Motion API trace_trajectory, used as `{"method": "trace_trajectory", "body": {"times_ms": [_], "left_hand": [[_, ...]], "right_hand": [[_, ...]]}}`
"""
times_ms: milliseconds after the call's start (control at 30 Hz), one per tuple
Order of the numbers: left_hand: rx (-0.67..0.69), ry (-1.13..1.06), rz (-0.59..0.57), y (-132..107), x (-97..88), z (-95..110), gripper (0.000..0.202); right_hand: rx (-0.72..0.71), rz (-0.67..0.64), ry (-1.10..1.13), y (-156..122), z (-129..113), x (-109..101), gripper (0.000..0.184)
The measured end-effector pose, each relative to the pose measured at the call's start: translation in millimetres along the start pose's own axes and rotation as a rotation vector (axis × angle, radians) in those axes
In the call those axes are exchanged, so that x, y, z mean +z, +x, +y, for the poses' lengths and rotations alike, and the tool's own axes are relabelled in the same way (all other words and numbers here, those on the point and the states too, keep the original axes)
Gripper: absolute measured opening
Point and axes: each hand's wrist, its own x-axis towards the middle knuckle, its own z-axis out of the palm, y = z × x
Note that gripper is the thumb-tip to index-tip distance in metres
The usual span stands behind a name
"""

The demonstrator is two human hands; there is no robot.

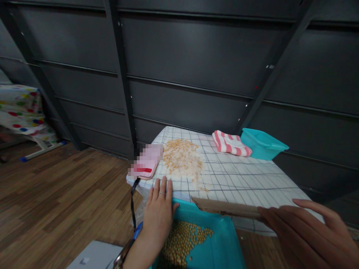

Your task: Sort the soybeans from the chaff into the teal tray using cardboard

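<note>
My left hand (159,213) lies with its fingers stretched out, resting on the near table edge and on the left rim of a teal tray (224,246). The tray holds a heap of yellow beans (182,241). My right hand (303,228) grips the end of a flat strip of brown cardboard (224,207), which reaches left over the tray's far rim. A pile of yellow and pale grains (182,157) lies spread on the white checked tablecloth (246,179) beyond the tray.
A pink phone-like object (147,164) with a black strap sits at the table's left edge. A folded red-and-white striped cloth (231,144) and a teal tub (262,144) stand at the back. Dark metal panels rise behind; wooden floor lies to the left.
</note>
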Motion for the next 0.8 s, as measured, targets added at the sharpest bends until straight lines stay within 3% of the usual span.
{"method": "trace_trajectory", "body": {"times_ms": [167, 567, 800], "left_hand": [[0.004, 0.008, -0.008, 0, -1.1, 0, 0.054], [0.011, -0.049, 0.097, -4, 14.5, -4, 0.052], [0.013, -0.05, 0.06, -4, 12.2, -3, 0.052]], "right_hand": [[0.017, 0.021, -0.001, 4, 1, -2, 0.03], [-0.025, -0.001, -0.005, -2, 7, -2, 0.028], [-0.08, -0.036, -0.072, -3, 15, -6, 0.026]]}}
